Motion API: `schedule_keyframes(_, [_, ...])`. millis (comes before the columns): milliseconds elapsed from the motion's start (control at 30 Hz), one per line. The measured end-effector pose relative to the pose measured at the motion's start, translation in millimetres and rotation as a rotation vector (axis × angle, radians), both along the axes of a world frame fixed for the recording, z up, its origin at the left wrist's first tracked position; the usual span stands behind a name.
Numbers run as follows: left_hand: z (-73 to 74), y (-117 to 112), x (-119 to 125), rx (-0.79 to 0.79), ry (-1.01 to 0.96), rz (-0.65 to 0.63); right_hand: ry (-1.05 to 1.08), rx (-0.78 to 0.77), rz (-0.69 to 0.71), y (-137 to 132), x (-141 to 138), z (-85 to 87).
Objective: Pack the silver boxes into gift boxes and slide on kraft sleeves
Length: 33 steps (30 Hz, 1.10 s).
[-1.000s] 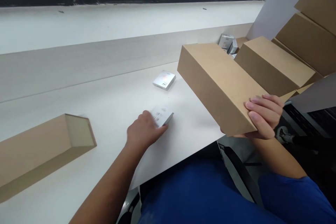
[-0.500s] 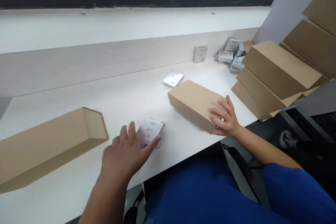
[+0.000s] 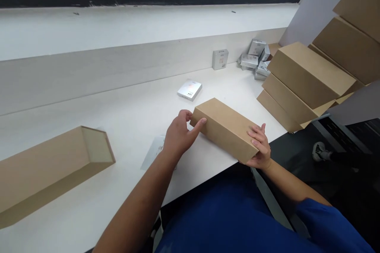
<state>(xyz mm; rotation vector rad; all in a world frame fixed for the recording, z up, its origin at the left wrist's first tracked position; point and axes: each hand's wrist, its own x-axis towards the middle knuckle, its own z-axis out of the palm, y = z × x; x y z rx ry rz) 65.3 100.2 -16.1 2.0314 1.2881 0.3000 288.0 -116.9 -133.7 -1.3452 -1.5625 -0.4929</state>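
The worktop [image 3: 124,114] bears a long open-ended kraft box [image 3: 50,170] and a shorter kraft box [image 3: 225,128]. Small silver cartons [image 3: 251,61] (one flat carton [image 3: 189,89] apart) lie behind.

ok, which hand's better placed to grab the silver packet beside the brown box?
Left, probably. The left hand grips the far end of the brown box, and the silver packet lies just beside its wrist, partly under the forearm. The right hand holds the near end, on the box's other side.

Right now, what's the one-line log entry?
left hand: grips kraft box, far end | right hand: grips near end | white packet: by left wrist
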Motion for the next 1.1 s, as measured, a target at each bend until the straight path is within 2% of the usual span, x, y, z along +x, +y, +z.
schedule_keyframes(167, [-1.1,7,3,0.03,0.036,0.001,0.006,0.013,0.027,3,1,1.2])
schedule_keyframes(367, [3.3,10,-4,-0.067,0.112,0.062,-0.094,-0.033,-0.027,1,-3,-21.8])
schedule_keyframes(467, [11.1,11,-15,-0.134,0.09,0.079,-0.114,-0.101,-0.016,2,3,-23.6])
schedule_keyframes(533, [16.6,11,-22,-0.188,0.002,0.06,-0.095,-0.125,0.023,3,9,-14.8])
schedule_keyframes(700, [27.5,8,-31,-0.315,-0.313,-0.027,0.007,-0.235,0.123,-1,15,23.4])
schedule_keyframes(767, [29.7,8,-32,-0.342,-0.424,-0.09,0.071,-0.23,0.096,-1,13,36.6])
schedule_keyframes(833, [29.7,8,-33,-0.343,-0.56,-0.194,0.15,-0.155,0.028,2,12,47.7])
schedule_keyframes(900, [28.4,9,-34,-0.28,-0.629,-0.308,0.223,-0.074,-0.03,11,14,58.0])
schedule_keyframes(933, [27.4,10,-34,-0.212,-0.603,-0.353,0.249,-0.05,-0.056,16,17,63.0])
schedule_keyframes(1000, [24.8,13,-38,-0.033,-0.428,-0.407,0.286,-0.044,-0.128,27,26,72.1])
schedule_keyframes(1100, [16.6,19,-53,0.144,-0.108,-0.404,0.361,-0.107,-0.284,43,43,80.1])
